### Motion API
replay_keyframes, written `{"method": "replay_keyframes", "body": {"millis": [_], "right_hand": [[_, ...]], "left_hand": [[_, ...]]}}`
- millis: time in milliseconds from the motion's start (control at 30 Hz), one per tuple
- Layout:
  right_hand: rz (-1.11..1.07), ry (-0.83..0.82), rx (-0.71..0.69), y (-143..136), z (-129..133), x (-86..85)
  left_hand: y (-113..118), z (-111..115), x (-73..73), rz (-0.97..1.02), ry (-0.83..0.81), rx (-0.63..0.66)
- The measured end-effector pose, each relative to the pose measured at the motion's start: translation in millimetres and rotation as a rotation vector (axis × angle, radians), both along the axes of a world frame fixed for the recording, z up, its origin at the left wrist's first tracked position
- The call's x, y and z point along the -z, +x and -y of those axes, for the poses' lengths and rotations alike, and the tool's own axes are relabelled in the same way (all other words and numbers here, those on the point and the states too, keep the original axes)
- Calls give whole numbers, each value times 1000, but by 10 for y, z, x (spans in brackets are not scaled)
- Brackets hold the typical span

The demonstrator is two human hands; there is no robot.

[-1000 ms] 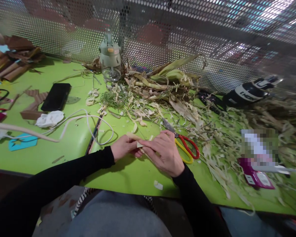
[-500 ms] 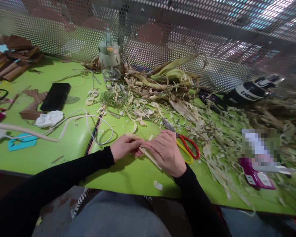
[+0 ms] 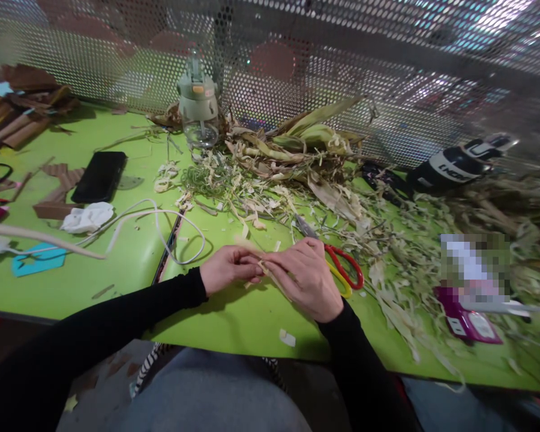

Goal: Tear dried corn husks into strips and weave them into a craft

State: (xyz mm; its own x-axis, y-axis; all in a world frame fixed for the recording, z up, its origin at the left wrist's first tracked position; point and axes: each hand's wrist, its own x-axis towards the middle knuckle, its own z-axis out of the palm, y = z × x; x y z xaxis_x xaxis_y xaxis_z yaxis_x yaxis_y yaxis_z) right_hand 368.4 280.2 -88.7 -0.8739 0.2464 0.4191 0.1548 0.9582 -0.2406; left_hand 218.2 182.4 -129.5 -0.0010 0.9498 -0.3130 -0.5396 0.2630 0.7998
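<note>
A pale strip of corn husk (image 3: 247, 243) is held between my two hands above the green table (image 3: 234, 324). My left hand (image 3: 222, 270) is closed, its thumb and fingertips pinching at the strip. Across from it, my right hand (image 3: 303, 279) grips the strip with bent fingers, their tips almost touching the left ones. The strip's upper end is blurred, and part of it is hidden under my right hand. Scissors (image 3: 348, 264) with red and yellow handles lie just beyond my right hand. Shredded husk (image 3: 256, 192) is spread beyond both hands.
Dried corn husks (image 3: 297, 144) are heaped against the perforated metal panel (image 3: 270, 60). A clear-bottomed bottle (image 3: 199, 108) stands beside them; a black bottle (image 3: 450, 168) lies to the right. Leftward are a phone (image 3: 99, 176), white cables (image 3: 157, 211) and cardboard pieces (image 3: 56, 207).
The strip's upper end has become blurred with motion. My left fingers have shifted slightly on it. My right hand stays nearly in place, and the scissors have not moved.
</note>
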Motion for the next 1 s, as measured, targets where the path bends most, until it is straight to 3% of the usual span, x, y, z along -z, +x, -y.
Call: {"method": "replay_keyframes", "body": {"millis": [400,700,867,1000], "right_hand": [[41,-103,-65,26,-20,-64],[37,-146,-46,23,18,-17],[73,-177,-114,49,-5,-24],[67,-165,-75,48,16,1]], "left_hand": [[36,15,-19,52,-14,-32],[28,41,67,-288,149,18],[45,42,46,-319,130,17],[45,42,29,-381,152,31]]}}
